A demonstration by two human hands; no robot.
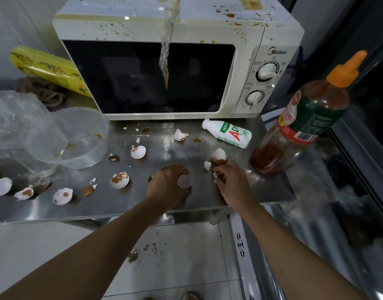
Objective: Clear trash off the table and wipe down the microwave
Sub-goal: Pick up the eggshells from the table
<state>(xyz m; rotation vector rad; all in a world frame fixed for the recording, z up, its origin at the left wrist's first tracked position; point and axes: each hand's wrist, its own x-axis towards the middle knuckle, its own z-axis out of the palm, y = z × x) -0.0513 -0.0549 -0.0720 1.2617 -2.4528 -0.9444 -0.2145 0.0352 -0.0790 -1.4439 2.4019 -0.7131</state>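
Note:
Several broken eggshells lie across the steel table [186, 126]. My left hand [166, 182] is closed around a white eggshell half [184, 181] near the front edge. My right hand [231, 180] pinches a small shell fragment [215, 174], just in front of a loose shard [207, 165] and a brown-and-white shell [219, 156]. More shells sit at the middle [138, 152], the back [180, 135] and along the left front [119, 179]. The white microwave [156, 68] at the back is spattered with brown sauce, and a twisted plastic wrapper [167, 33] hangs over its door.
An empty white drink bottle [228, 133] lies on its side right of centre. A tall sauce bottle with an orange cap [303, 118] stands at the right edge. A clear plastic bowl [78, 137] and clear bag [10, 122] sit left, a yellow roll [47, 69] behind. Scraps litter the floor [143, 252].

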